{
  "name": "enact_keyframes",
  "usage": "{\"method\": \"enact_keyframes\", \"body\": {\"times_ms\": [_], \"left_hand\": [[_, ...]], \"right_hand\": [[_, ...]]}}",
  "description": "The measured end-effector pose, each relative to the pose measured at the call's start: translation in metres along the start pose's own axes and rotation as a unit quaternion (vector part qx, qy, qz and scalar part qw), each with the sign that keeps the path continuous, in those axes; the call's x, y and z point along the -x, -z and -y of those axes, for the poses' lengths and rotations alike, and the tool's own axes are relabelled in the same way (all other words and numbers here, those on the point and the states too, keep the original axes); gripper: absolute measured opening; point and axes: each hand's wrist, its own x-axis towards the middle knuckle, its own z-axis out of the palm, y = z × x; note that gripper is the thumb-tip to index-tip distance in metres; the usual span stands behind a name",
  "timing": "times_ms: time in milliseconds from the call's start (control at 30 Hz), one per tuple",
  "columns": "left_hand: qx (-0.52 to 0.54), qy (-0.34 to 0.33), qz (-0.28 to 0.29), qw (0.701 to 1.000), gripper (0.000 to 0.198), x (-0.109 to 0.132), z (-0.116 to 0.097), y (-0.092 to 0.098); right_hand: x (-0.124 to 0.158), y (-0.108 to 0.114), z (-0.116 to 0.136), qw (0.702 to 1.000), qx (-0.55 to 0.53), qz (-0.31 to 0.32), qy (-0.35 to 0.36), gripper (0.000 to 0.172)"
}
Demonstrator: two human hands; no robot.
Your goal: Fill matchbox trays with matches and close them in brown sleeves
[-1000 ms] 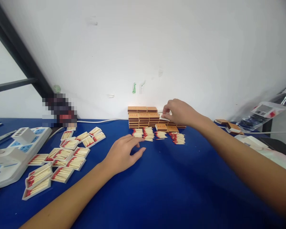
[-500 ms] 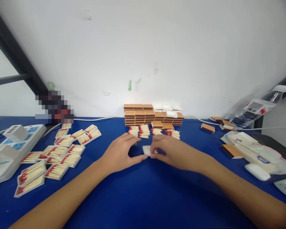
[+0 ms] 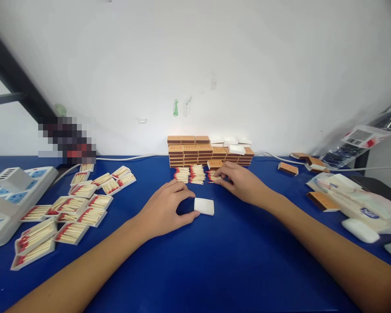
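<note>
A small white matchbox tray [image 3: 204,207] lies on the blue table in front of me. The thumb and fingertips of my left hand [image 3: 169,208] hold it by its left end. Farther back, my right hand [image 3: 239,180] reaches into a small pile of red-tipped matches [image 3: 211,175], its thumb and fingers closed on some of them; the hand hides part of the pile. To the left of that pile lie two more heaps of matches [image 3: 197,174]. Just behind them stands a stack of brown matchboxes [image 3: 190,153], with several white trays [image 3: 236,149] on top.
Several trays filled with matches [image 3: 72,233] spread across the left side, beside a white power strip [image 3: 39,182]. At the right are loose matchbox sleeves [image 3: 288,168], a tissue pack [image 3: 361,204], a white rounded case [image 3: 360,230] and a plastic bottle [image 3: 358,137]. A cable [image 3: 130,158] runs along the wall.
My right hand has left the white tray and moved back and right to the matches. My left hand has come against the tray's left end. The view has shifted slightly.
</note>
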Motion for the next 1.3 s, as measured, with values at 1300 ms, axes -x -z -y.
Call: {"method": "enact_keyframes", "body": {"times_ms": [1300], "left_hand": [[-0.008, -0.012, -0.003, 1.000, 0.027, -0.003, -0.002, 0.000]], "right_hand": [[0.012, 0.009, 0.004, 0.998, -0.011, 0.053, -0.019, 0.019]]}}
